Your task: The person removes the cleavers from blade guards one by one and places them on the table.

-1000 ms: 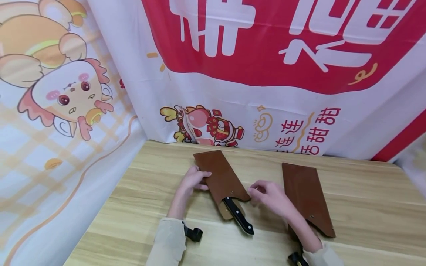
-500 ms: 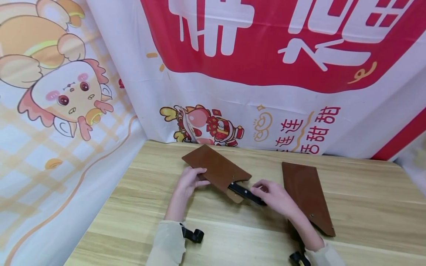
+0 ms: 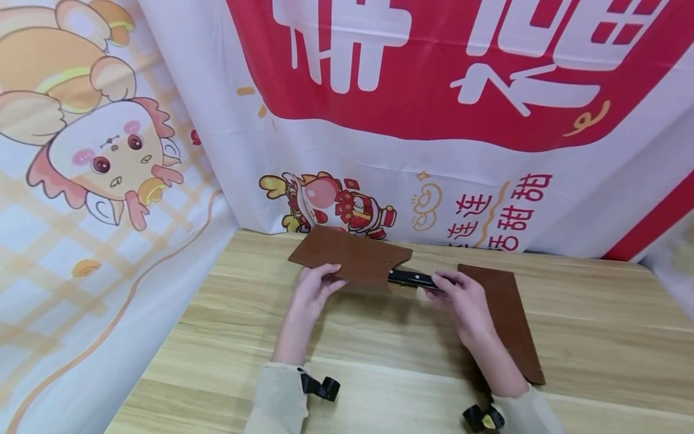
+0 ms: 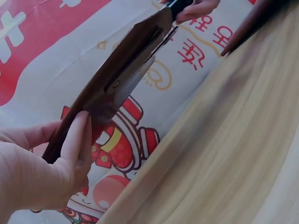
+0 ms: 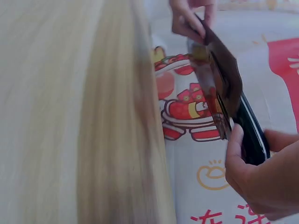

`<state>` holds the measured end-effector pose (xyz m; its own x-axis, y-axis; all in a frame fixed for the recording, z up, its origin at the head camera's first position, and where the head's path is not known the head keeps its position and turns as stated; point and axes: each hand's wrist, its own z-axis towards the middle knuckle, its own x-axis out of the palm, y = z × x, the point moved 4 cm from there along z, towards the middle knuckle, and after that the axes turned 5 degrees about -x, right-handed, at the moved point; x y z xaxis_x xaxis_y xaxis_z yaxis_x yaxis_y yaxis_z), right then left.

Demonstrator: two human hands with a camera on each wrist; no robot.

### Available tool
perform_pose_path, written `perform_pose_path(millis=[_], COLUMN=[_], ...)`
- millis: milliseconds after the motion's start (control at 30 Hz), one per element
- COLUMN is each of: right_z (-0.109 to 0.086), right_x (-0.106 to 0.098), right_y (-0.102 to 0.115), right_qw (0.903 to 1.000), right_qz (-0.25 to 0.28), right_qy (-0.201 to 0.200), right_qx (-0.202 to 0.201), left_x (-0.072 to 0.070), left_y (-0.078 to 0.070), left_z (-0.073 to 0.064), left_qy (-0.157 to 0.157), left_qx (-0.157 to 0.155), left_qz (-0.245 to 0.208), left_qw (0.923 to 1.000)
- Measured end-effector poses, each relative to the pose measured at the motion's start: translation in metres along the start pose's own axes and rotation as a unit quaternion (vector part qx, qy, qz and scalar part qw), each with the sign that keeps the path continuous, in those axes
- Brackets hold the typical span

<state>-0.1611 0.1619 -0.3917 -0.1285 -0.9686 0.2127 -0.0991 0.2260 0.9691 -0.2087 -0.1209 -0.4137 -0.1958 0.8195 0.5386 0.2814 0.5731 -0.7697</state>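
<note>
Mind the resting brown cover (image 3: 504, 316) on the table (image 3: 379, 392), at four o'clock. Hold the black knife handle (image 3: 413, 278) snugly where poking out toward three o'clock, pinched near the end by the right grip (image 3: 463, 296). Steady the lifted brown cover (image 3: 352, 256), pinched at its eight o'clock edge by the left grip (image 3: 313, 292). Best, probably, to line both up straight, go slowly, and have no fingers by the cover's mouth. Beyond, at twelve o'clock: a picture cloth (image 3: 379, 147).

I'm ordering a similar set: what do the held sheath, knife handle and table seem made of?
Held sheath: perhaps leather or imitation leather; a smooth brown sheet with a soft sheen.
Knife handle: probably plastic, glossy black, with pale dots like metal rivets.
Table: wood or wood-look laminate, satin-looking, with pale streaked grain.
</note>
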Motion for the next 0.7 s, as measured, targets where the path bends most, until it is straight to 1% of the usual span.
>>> perform_pose_path(millis=[67,133,200,267,333,400,467,633,700], right_z=[0.002,0.003,0.003,0.003,0.003,0.002,0.002,0.002,0.001], right_x=[-0.002,-0.003,-0.003,-0.004,-0.004,-0.004,-0.004,-0.004,-0.005], right_y=[0.001,0.001,0.001,0.001,0.000,0.000,-0.001,0.000,0.001], right_qw=[0.9972,0.9907,0.9828,0.9728,0.9639,0.9571,0.9543,0.9547,0.9555], right_qz=[0.070,0.128,0.174,0.220,0.252,0.274,0.283,0.281,0.279], right_qy=[-0.026,-0.043,-0.055,-0.061,-0.064,-0.065,-0.065,-0.068,-0.069], right_qx=[0.008,0.017,0.028,0.042,0.058,0.069,0.073,0.069,0.067], left_x=[0.004,0.007,0.010,0.012,0.013,0.014,0.015,0.018,0.019], left_y=[0.002,0.004,0.007,0.009,0.010,0.011,0.012,0.011,0.009], left_z=[-0.002,-0.004,-0.005,-0.006,-0.007,-0.008,-0.009,-0.011,-0.012], left_qy=[0.011,0.019,0.024,0.024,0.024,0.027,0.029,0.033,0.039], left_qx=[-0.001,-0.003,-0.006,-0.006,-0.004,-0.001,0.001,0.000,-0.003], left_qz=[-0.015,-0.031,-0.048,-0.060,-0.066,-0.071,-0.073,-0.078,-0.087], left_qw=[0.9998,0.9993,0.9986,0.9979,0.9975,0.9971,0.9969,0.9964,0.9954])
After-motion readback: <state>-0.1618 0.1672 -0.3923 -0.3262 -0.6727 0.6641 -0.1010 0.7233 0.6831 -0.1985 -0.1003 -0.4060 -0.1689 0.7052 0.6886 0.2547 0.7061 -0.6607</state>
